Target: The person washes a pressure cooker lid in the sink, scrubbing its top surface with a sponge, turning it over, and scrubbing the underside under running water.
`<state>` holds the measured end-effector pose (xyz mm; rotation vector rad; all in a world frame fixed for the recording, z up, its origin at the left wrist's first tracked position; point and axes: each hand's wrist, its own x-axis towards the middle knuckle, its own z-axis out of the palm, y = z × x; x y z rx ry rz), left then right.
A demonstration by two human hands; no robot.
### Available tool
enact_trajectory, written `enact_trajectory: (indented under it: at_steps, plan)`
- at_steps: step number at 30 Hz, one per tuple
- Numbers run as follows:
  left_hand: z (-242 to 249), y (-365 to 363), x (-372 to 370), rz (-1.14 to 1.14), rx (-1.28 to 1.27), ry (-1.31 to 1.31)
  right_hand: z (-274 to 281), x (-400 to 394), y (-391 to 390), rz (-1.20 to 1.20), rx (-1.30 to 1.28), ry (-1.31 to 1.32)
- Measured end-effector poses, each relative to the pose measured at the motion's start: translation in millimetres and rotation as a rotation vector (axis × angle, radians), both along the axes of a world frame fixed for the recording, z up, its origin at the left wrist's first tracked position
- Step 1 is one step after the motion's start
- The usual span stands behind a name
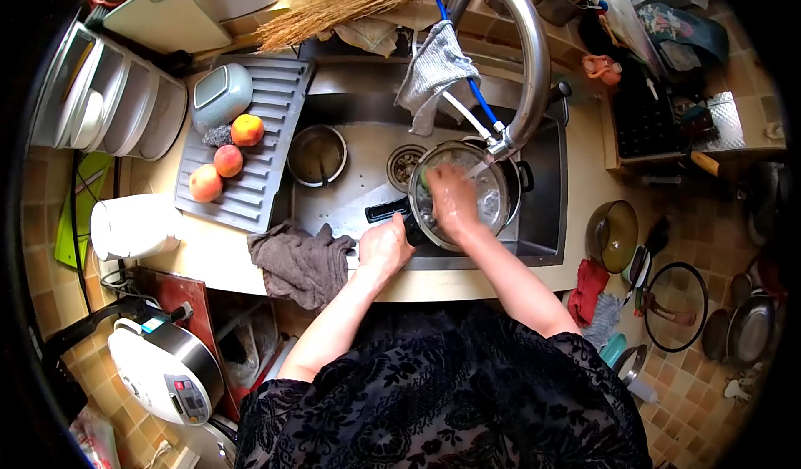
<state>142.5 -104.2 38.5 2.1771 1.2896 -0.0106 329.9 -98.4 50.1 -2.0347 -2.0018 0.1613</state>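
A metal pot [502, 212] with black handles stands in the right part of the steel sink [329, 210], under the curved faucet [538, 60]. Water runs from the spout into it. My left hand [385, 245] is closed at the pot's black long handle [389, 210], by the sink's front edge. My right hand [453, 200] reaches into the pot, wet, its fingers curled against the inner left wall. A bit of a green scrubber [424, 179] shows at its fingertips; the rest is hidden under the hand.
Left of the pot a small metal bowl [317, 156] sits in the sink near the drain [406, 167]. A grey drying rack [271, 127] carries peaches [228, 160] and a blue-grey dish [223, 96]. A brown cloth [302, 260] hangs over the front edge; a light cloth [435, 75] hangs beside the faucet.
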Motion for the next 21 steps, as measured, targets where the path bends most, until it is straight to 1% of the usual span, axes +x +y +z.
enact_trajectory:
  at_steps: [2, 6, 7, 10, 11, 14, 17, 18, 20, 21]
  plan:
    - [2, 0, 0, 0.012, -0.004, -0.002, 7, -14, -12, 0.086, -0.031, 0.015]
    - [5, 0, -1, -0.005, 0.003, 0.008, 20, -19, -43, 0.175, 0.009, 0.063]
    - [5, 0, -1, -0.006, 0.006, -0.005, 16, -19, -48, 0.149, -0.017, 0.083]
    - [5, -1, -2, -0.016, 0.001, -0.016, 5, -15, -36, 0.116, 0.085, 0.106]
    - [4, -1, -2, -0.019, -0.007, -0.005, 3, -15, -25, 0.05, 0.086, 0.088]
    - [1, 0, -2, -0.013, -0.024, 0.008, -8, -8, 11, -0.301, 0.103, 0.092]
    - [-1, 0, -2, 0.003, -0.028, 0.003, -28, 9, 16, -0.545, 0.155, 0.284]
    - [-2, -1, -2, 0.01, -0.03, -0.004, -34, 7, 8, -0.423, 0.154, 0.332]
    - [1, 0, -1, 0.016, -0.027, -0.024, -20, -8, -20, -0.176, 0.142, 0.414]
    - [1, 0, -2, 0.014, -0.027, -0.032, -5, -18, -25, -0.154, 0.065, 0.344]
